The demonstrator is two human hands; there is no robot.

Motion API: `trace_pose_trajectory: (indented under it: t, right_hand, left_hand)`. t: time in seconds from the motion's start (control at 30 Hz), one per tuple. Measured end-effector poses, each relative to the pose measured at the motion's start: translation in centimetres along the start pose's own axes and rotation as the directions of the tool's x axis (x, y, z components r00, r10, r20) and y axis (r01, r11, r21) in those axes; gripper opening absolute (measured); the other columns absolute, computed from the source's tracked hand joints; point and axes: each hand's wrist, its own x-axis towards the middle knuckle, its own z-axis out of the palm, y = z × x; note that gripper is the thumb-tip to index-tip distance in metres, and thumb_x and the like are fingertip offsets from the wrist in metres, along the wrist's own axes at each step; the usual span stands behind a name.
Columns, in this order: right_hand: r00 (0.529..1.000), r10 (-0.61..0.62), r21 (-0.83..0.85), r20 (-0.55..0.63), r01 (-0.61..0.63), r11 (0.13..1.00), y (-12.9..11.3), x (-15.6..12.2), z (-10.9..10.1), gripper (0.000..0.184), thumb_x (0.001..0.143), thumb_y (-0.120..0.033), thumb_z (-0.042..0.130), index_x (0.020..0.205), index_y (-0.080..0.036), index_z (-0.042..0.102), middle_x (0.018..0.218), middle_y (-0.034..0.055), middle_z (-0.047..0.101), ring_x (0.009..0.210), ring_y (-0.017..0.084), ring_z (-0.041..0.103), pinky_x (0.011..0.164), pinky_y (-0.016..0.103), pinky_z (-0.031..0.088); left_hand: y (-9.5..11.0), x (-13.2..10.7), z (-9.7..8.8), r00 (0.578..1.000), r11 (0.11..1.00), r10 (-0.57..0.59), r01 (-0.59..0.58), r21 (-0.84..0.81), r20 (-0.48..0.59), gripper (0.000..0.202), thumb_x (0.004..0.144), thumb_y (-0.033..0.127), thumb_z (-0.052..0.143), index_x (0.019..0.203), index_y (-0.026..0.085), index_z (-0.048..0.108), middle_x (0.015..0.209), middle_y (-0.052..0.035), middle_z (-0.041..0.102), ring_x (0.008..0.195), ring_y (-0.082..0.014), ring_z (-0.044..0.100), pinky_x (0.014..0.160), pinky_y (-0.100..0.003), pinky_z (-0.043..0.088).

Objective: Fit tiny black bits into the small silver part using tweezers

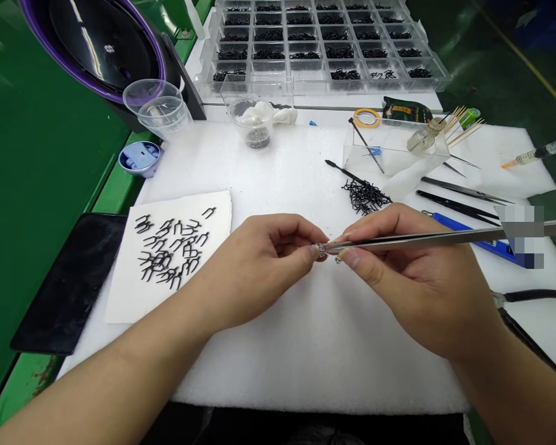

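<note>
My left hand (264, 266) pinches a small shiny silvery piece (321, 250) between thumb and forefinger; it is too small for me to tell its kind. Metal tweezers (445, 239) lie in my right hand (421, 290), gripped between thumb and fingers, their tips reaching the piece. A tiny metal bit (338, 260) shows just below the tips, by the right thumb. Beyond my right hand is a pile of short black bent pieces (367, 198). More black U-shaped pieces (169, 252) are spread over a white pad (123, 296) left of my left hand.
A clear compartment tray (271, 85) of black pieces stands at the back. Plastic cups (157, 111) and a purple-rimmed device (106, 49) are back left, a dark tablet (69, 284) at left. To the right are a syringe (537, 153), more tweezers (467, 188) and black-handled pliers (532, 296).
</note>
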Motion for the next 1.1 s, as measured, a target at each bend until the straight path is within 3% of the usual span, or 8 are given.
trace_pose_trajectory:
  t: [1.1]
  right_hand:
    - [0.999,0.035,0.017,-0.004,-0.035,0.999,0.02,0.07,0.00,0.008,0.088,-0.031,0.072,0.091,-0.025,0.068,0.092,-0.0022,0.077,0.081,0.014,0.073,0.064,0.022,0.058]
  left_hand:
    - [0.08,-0.12,-0.01,1.000,1.000,0.020,-0.020,0.017,0.010,0.013,0.090,0.029,0.064,0.099,0.026,0.074,0.085,0.0059,0.072,0.074,-0.0094,0.061,0.068,-0.023,0.050]
